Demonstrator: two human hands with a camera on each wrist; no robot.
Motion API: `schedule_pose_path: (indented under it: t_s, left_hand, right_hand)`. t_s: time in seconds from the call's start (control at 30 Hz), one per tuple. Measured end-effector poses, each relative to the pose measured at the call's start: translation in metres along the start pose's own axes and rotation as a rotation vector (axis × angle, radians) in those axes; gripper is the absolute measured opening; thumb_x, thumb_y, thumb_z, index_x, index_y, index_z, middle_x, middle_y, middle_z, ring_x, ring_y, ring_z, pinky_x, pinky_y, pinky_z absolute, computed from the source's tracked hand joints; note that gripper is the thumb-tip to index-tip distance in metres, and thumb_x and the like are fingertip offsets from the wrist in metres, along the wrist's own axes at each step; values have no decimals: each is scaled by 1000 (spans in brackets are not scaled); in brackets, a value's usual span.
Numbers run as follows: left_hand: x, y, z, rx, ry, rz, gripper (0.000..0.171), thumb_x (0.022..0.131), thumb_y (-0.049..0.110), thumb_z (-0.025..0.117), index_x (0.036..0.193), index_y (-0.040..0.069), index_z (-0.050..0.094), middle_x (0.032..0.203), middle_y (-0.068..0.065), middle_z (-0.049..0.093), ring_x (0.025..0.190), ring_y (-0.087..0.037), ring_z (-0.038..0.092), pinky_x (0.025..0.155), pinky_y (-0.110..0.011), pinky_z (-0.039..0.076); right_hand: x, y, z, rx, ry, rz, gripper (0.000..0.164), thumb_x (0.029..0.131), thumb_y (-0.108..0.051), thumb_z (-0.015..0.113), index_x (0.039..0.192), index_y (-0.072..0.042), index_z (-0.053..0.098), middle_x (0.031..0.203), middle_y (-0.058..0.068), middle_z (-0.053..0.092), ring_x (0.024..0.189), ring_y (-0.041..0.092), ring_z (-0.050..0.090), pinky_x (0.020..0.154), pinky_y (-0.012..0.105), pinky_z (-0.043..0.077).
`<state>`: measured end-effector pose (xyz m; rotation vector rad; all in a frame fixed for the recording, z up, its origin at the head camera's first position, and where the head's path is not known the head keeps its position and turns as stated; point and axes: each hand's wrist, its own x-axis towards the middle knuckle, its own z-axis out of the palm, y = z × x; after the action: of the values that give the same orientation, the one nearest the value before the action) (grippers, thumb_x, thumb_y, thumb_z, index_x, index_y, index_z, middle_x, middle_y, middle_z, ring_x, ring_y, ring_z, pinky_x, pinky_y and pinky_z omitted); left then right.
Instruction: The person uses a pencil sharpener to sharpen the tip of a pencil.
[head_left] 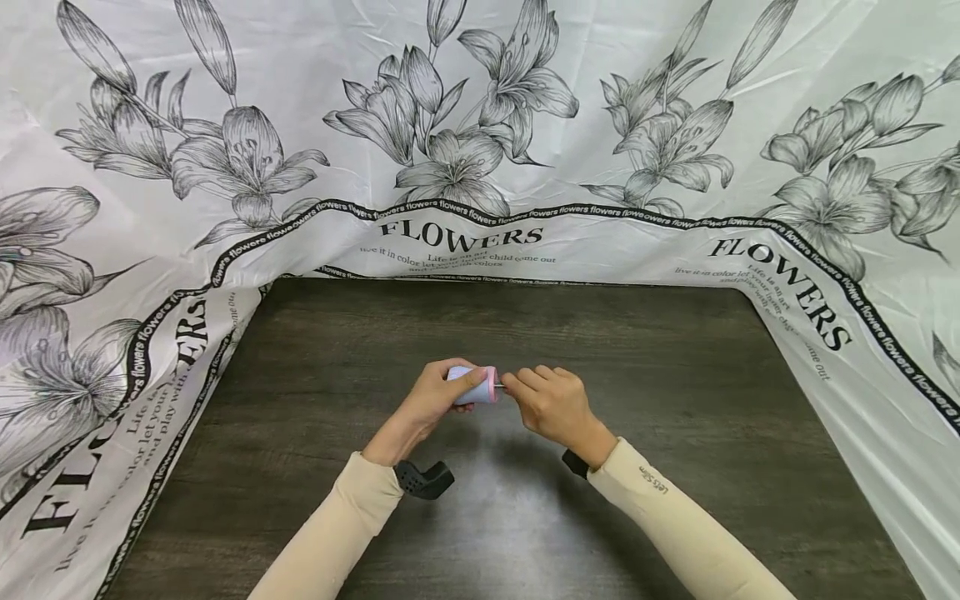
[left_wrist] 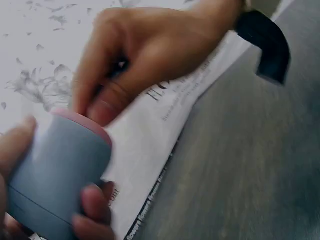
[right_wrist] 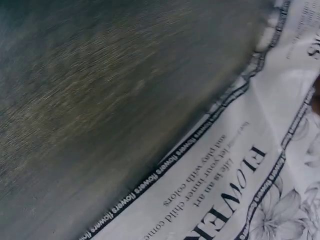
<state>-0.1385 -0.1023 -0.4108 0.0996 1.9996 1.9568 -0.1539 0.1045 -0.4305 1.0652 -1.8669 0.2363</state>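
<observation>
Near the middle of the table, my left hand (head_left: pixel 426 402) grips a small light-blue cylinder (head_left: pixel 472 390) with a pink rim (head_left: pixel 492 384). The cylinder lies sideways in the hand, its pink end facing right. A thin metal rod (head_left: pixel 499 386) sticks out of that end, and my right hand (head_left: pixel 551 403) pinches it with curled fingers. In the left wrist view, the blue body (left_wrist: pixel 60 170) fills the lower left, and the right hand (left_wrist: pixel 150 50) is close over the pink rim. That hand hides the rod there. The right wrist view shows neither the cylinder nor the rod.
A dark wood-grain table (head_left: pixel 337 325) lies beneath both hands. White cloth (head_left: pixel 600 100) printed with flowers and lettering hangs behind and along its sides. Each wrist wears a black band mount (head_left: pixel 426 480).
</observation>
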Motion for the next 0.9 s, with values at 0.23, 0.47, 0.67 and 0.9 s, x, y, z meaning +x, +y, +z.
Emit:
schedule_pose_path:
  t_s: [0.23,0.47,0.67,0.9]
  left_hand:
    - [1,-15,5,108,19,392,34,84,3,71,116,-2,59,111,-22,57,82,-16,57,65,-25,51]
    - [4,-36,6,212,-58,547,38,75,-10,72,110,-5,58,114,-23,51,96,-15,51,75,-26,49]
    - [2,-31,1,329,13,412,41,79,7,76,118,6,62,115,-16,60,86,-17,56,69,-28,50]
    - [3,-14,-18,152,3,161,34,92,16,65,121,-1,60,113,-22,57,81,-15,58,68,-29,52]
  right_hand:
    - [12,3,-13,532,-381,477,13,89,-17,67,90,-8,77,69,-1,68,43,2,44,40,16,31]
    - [13,16,-15,1183,-855,1109,23,95,-12,57,99,5,73,88,6,71,71,6,53,69,28,48]
    - [10,13,-14,937,-809,883,19,93,-17,61,98,-3,73,68,-1,64,47,5,37,50,22,36]
    - [5,1,-11,475,-392,440,19,84,-10,73,102,-7,70,87,1,69,57,5,53,50,20,43]
